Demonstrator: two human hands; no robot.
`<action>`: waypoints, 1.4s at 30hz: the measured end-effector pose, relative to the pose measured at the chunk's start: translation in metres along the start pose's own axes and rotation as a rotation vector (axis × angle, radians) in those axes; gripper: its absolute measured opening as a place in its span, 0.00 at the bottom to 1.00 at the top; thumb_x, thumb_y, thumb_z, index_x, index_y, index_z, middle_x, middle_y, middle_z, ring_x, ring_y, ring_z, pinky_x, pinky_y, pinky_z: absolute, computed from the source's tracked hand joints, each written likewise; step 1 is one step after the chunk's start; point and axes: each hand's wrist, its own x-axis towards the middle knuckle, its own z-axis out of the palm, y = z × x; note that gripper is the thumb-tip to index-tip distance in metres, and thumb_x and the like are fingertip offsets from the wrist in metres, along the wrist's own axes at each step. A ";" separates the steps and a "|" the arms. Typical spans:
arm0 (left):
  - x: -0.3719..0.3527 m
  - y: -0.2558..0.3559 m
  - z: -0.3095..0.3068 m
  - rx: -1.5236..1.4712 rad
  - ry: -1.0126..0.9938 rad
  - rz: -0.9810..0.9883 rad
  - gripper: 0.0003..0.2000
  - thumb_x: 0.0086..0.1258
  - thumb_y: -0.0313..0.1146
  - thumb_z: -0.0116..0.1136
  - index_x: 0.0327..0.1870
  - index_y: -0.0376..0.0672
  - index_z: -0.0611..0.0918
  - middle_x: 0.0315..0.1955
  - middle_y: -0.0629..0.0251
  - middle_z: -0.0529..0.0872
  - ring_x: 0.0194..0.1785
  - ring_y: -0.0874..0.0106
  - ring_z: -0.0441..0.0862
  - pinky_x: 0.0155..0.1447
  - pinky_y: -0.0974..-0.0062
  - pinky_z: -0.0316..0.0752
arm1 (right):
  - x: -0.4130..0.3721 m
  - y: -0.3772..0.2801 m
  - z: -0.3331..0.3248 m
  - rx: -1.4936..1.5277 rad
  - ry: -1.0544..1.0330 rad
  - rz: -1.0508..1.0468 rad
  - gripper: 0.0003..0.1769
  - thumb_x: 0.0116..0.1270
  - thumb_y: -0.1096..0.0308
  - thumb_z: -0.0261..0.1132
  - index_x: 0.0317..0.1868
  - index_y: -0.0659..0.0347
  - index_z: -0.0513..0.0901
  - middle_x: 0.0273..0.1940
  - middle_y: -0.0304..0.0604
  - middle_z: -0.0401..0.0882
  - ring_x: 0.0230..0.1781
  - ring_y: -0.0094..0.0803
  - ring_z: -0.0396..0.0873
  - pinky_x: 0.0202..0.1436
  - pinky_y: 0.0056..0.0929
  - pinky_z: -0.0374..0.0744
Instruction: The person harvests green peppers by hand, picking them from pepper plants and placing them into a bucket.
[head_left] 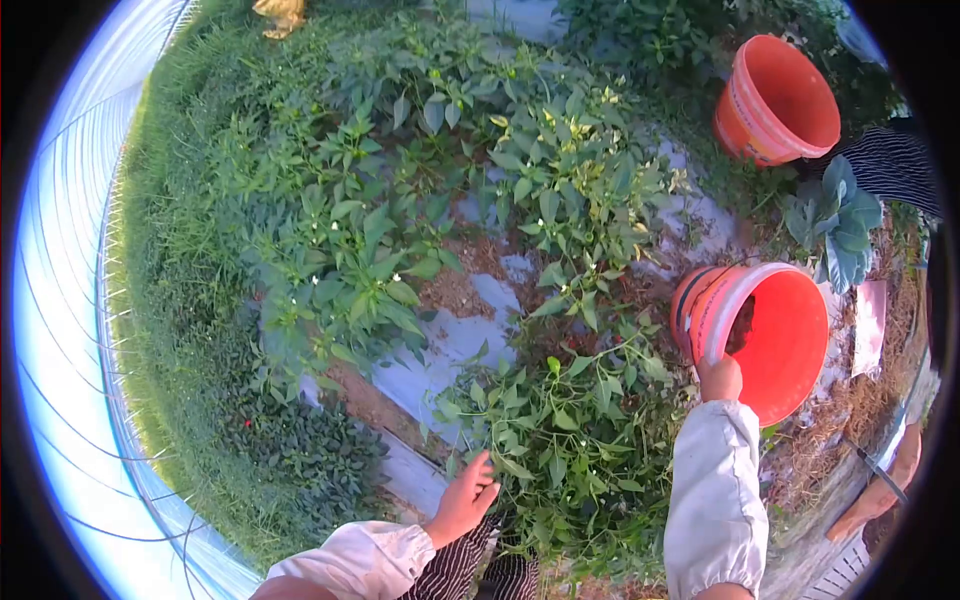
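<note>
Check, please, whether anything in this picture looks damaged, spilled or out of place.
Some leaves right of the upper middle look yellowish beside their greener neighbours, possibly unhealthy, though sunlight may exaggerate this. I see nothing spilled.

Over at upper right, a far red bucket (740,112) is seen near some striped cloth (890,168) and a broad-leaved plant (848,228); at far left, green grass (150,260) is bordered by pale sheeting (65,290).

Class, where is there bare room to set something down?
Pale sheeting lies bare between the upper left plants and the clump beside the left hand; another patch separates the yellowing plant from the large-leaved plant. Between left hand and right hand, leaves crowd.
</note>
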 end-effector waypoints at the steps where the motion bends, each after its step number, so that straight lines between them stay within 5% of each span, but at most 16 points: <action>1: -0.011 -0.012 -0.005 0.047 -0.021 -0.005 0.29 0.75 0.39 0.57 0.73 0.38 0.64 0.53 0.52 0.84 0.50 0.60 0.86 0.52 0.65 0.80 | -0.002 0.000 -0.001 -0.011 0.005 0.002 0.17 0.59 0.54 0.67 0.40 0.58 0.89 0.33 0.58 0.85 0.37 0.56 0.85 0.42 0.51 0.81; 4: -0.034 -0.039 -0.032 0.222 -0.207 -0.052 0.21 0.72 0.39 0.57 0.64 0.42 0.76 0.45 0.55 0.88 0.50 0.58 0.85 0.53 0.61 0.79 | -0.003 -0.007 -0.006 0.005 -0.011 0.038 0.16 0.59 0.55 0.67 0.43 0.55 0.89 0.34 0.57 0.86 0.39 0.55 0.85 0.45 0.49 0.81; 8: -0.056 -0.069 -0.050 0.493 -0.186 0.045 0.16 0.70 0.42 0.56 0.52 0.42 0.83 0.43 0.54 0.88 0.49 0.56 0.84 0.55 0.58 0.78 | -0.007 -0.007 -0.012 0.102 -0.085 0.026 0.15 0.59 0.57 0.67 0.44 0.53 0.90 0.37 0.54 0.87 0.41 0.51 0.86 0.48 0.48 0.81; 10: -0.063 -0.083 -0.058 0.499 -0.162 0.044 0.19 0.67 0.44 0.58 0.53 0.43 0.83 0.47 0.57 0.87 0.52 0.57 0.84 0.57 0.60 0.78 | -0.008 -0.008 -0.005 0.042 -0.047 0.112 0.15 0.59 0.58 0.67 0.44 0.52 0.90 0.38 0.52 0.87 0.41 0.50 0.86 0.48 0.48 0.82; 13: -0.081 -0.078 -0.067 0.625 -0.149 0.127 0.19 0.77 0.47 0.53 0.61 0.46 0.79 0.54 0.51 0.84 0.50 0.56 0.84 0.56 0.60 0.77 | -0.010 -0.007 -0.007 0.066 -0.015 0.097 0.13 0.59 0.60 0.66 0.43 0.52 0.90 0.38 0.50 0.88 0.42 0.49 0.87 0.48 0.48 0.82; 15: -0.089 -0.073 -0.076 0.591 -0.099 0.016 0.18 0.78 0.45 0.51 0.57 0.44 0.81 0.48 0.54 0.84 0.47 0.56 0.83 0.57 0.59 0.77 | -0.009 -0.011 -0.005 0.029 -0.079 0.138 0.13 0.58 0.62 0.67 0.43 0.54 0.90 0.39 0.51 0.88 0.44 0.49 0.86 0.50 0.48 0.82; 19: -0.093 -0.100 -0.093 0.770 -0.182 0.109 0.16 0.78 0.42 0.50 0.52 0.42 0.83 0.50 0.55 0.83 0.52 0.54 0.80 0.58 0.54 0.75 | -0.027 -0.010 -0.008 -0.022 -0.120 0.129 0.14 0.57 0.62 0.68 0.43 0.57 0.89 0.40 0.55 0.87 0.45 0.50 0.86 0.53 0.47 0.82; 24: -0.083 -0.145 -0.118 0.831 -0.081 0.205 0.16 0.75 0.43 0.53 0.52 0.41 0.83 0.53 0.54 0.82 0.59 0.53 0.75 0.61 0.51 0.74 | -0.066 0.002 -0.051 0.176 0.056 0.100 0.19 0.51 0.59 0.73 0.44 0.54 0.90 0.37 0.51 0.88 0.42 0.46 0.87 0.50 0.43 0.81; 26: -0.071 -0.097 -0.140 0.772 -0.120 -0.041 0.16 0.74 0.42 0.54 0.51 0.41 0.83 0.54 0.53 0.81 0.59 0.53 0.75 0.63 0.51 0.73 | -0.079 -0.006 -0.074 0.209 0.062 0.062 0.24 0.46 0.59 0.76 0.46 0.57 0.89 0.36 0.52 0.88 0.40 0.47 0.87 0.49 0.43 0.81; 32: -0.033 -0.109 -0.191 0.769 -0.150 -0.004 0.18 0.75 0.44 0.54 0.52 0.38 0.82 0.56 0.51 0.80 0.57 0.49 0.77 0.64 0.52 0.73 | -0.167 -0.084 -0.159 0.228 0.033 0.039 0.24 0.47 0.60 0.76 0.46 0.58 0.89 0.35 0.52 0.88 0.40 0.47 0.87 0.48 0.42 0.80; 40: 0.022 -0.150 -0.264 0.658 -0.321 -0.084 0.24 0.72 0.47 0.57 0.61 0.40 0.79 0.60 0.49 0.79 0.62 0.51 0.75 0.66 0.52 0.72 | -0.320 -0.273 -0.297 0.060 0.047 -0.235 0.16 0.49 0.69 0.74 0.42 0.59 0.89 0.31 0.50 0.87 0.34 0.43 0.87 0.42 0.36 0.81; 42: 0.022 -0.160 -0.270 0.835 -0.219 0.022 0.21 0.63 0.47 0.58 0.52 0.44 0.84 0.45 0.57 0.87 0.53 0.55 0.83 0.57 0.60 0.79 | -0.340 -0.313 -0.305 0.085 0.115 -0.378 0.15 0.49 0.70 0.74 0.41 0.58 0.89 0.31 0.47 0.87 0.34 0.42 0.87 0.42 0.36 0.81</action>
